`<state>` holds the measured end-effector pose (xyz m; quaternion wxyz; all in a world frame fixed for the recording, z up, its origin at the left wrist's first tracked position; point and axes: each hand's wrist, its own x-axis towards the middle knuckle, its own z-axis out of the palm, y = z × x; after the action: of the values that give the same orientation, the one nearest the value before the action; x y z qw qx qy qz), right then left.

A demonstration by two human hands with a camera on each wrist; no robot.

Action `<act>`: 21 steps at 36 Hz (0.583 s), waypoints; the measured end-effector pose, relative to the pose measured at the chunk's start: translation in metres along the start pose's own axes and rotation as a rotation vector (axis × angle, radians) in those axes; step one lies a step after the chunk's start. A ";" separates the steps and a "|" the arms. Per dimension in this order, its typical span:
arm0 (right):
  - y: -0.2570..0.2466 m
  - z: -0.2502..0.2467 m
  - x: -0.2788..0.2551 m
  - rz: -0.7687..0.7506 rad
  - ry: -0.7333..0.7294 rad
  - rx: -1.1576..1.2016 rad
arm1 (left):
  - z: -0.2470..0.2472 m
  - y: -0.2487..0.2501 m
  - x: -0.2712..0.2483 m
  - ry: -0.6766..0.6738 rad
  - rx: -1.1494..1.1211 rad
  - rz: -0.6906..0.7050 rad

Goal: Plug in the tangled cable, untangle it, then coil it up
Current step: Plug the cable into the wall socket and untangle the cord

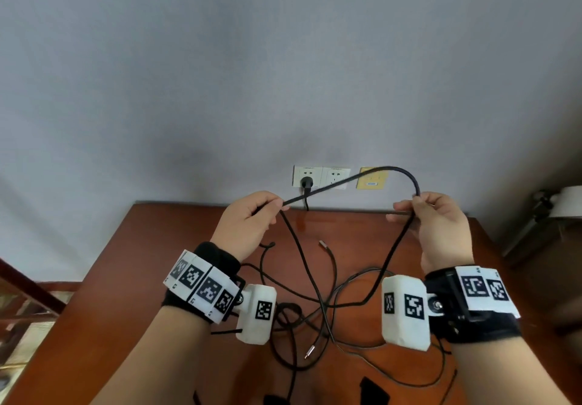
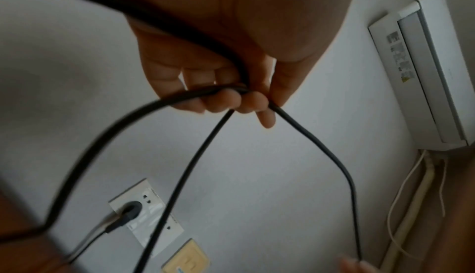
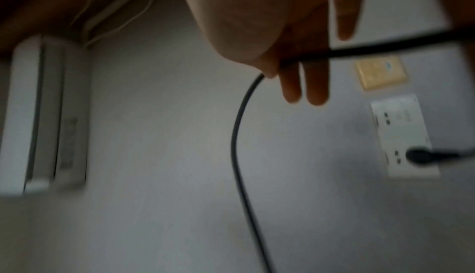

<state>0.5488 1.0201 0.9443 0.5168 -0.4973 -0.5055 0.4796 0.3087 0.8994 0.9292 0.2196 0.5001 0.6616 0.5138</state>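
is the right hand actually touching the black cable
Touching. The head view shows the right hand pinching the black cable at the loop's end; the right wrist view shows it passing under the thumb.

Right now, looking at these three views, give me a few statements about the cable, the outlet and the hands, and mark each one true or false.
1. A black plug sits in the white wall outlet. True.
2. The left hand hangs idle, holding nothing. False: it grips the black cable.
3. The right hand pinches the same cable. True.
4. All the cable is lifted off the wooden table. False: tangled loops lie on it.
5. The cable arcs between both hands. True.
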 end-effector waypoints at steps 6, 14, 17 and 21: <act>-0.006 -0.001 -0.001 -0.210 -0.063 -0.565 | 0.003 0.016 0.008 -0.022 -0.043 0.021; -0.028 0.027 -0.024 -0.773 -0.424 -0.654 | 0.018 0.046 0.021 -0.292 -0.057 0.137; -0.028 0.040 -0.028 -0.803 -0.492 -0.696 | 0.020 0.052 0.025 -0.342 -0.102 0.197; -0.028 0.041 -0.024 -0.798 -0.454 -0.666 | 0.017 0.057 0.030 -0.343 -0.148 0.142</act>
<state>0.5072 0.9963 0.9706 0.3515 -0.2881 -0.8768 0.1568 0.3351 0.9319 0.9814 0.3284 0.6085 0.5379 0.4823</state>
